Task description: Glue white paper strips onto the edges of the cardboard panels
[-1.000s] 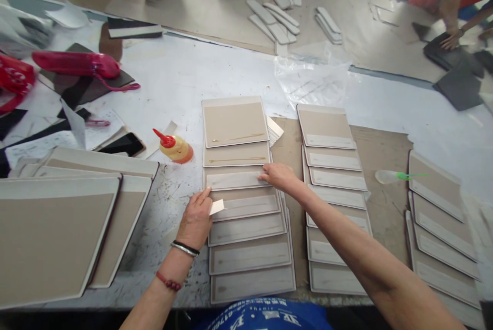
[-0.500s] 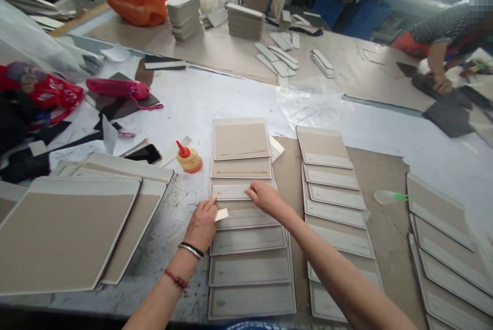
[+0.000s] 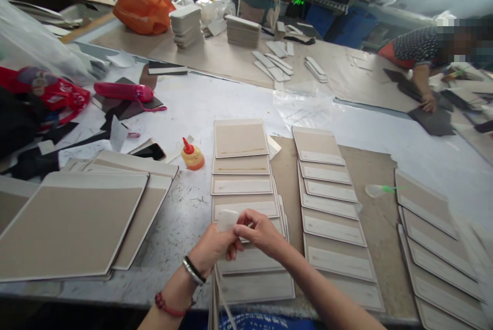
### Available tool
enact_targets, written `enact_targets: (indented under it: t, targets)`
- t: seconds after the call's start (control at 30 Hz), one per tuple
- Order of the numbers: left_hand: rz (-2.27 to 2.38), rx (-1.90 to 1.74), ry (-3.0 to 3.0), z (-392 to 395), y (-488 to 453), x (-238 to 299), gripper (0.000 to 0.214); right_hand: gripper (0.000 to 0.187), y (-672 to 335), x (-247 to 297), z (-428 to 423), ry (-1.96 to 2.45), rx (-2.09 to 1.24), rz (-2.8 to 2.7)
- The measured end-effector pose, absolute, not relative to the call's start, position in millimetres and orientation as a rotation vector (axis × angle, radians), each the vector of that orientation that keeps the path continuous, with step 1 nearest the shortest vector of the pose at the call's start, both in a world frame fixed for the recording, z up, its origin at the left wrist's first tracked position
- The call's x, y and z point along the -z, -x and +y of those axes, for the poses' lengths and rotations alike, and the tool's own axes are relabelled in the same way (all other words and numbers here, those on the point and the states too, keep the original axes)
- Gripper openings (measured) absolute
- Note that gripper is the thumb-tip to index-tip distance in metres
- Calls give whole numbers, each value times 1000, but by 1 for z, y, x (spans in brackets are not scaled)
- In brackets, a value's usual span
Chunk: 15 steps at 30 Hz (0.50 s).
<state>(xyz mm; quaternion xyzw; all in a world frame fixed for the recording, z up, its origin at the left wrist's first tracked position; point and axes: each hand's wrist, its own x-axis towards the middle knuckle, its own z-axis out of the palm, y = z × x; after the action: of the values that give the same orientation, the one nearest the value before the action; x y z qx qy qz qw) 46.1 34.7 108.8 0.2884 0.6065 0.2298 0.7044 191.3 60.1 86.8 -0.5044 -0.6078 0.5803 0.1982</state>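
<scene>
Both hands meet just above the table's (image 3: 200, 104) near edge. The left hand (image 3: 210, 250) and right hand (image 3: 262, 232) are pinched together on a small white slip (image 3: 227, 218), fingertips closed tight on it from both sides. The slip is held up off the surface, over the lower end of the middle row of panels (image 3: 241, 185). A thin pale strip (image 3: 222, 296) hangs down below the left hand past the near edge; can't tell if it's joined to the slip.

The beige panels overlap like shingles from mid-table to the near edge. A second row (image 3: 327, 190) lies just beside it on a brown board (image 3: 373, 166), and a third row (image 3: 427, 201) sits by the right edge. The glue bottle (image 3: 192, 156) with a red cap stands left of the middle row, a phone (image 3: 149, 151) near it. Large panels (image 3: 73, 222) are stacked at the near left corner. A clear plastic bag (image 3: 304, 104) lies behind the rows. Far right, another person's hand (image 3: 427, 104) presses on dark sheets (image 3: 433, 119).
</scene>
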Motion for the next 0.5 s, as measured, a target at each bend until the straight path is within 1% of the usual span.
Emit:
enact_targets:
  t: [0.13,0.23,0.43,0.5]
  targets:
    - [1308,-535,-573,20,-62,-102,23,24,-184,-78,41,1535,-1561,-1491]
    - [1273,-586,-475,14,-64,-98,20,23,-190,-76,39,1596,-1556,-1463]
    - [1328,-715,-260,10,-67,-94,28,22,-196,-84,38,1672,-1493,-1434]
    - [1348,-757,-245,10,-69,-90,33,23,-194,-87,37,1654,-1553,-1380]
